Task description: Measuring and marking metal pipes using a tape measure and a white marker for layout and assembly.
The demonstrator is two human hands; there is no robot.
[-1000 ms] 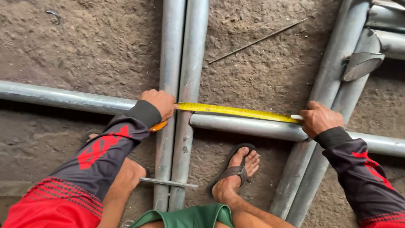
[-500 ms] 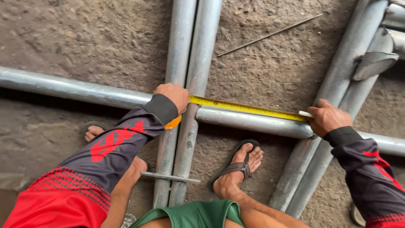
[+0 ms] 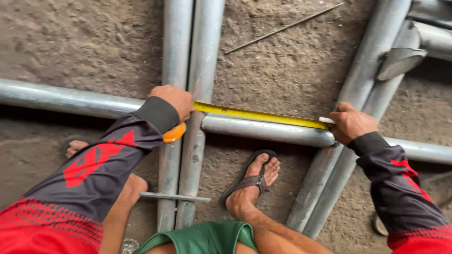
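Hands stretching tape measure, along pipe

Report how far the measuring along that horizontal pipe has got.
Done: yellow tape lies stretched along the horizontal pipe between the two pipe pairs. In hand: left hand holds the orange tape case; right hand pins the tape's end. Left: no mark shows on the pipe.
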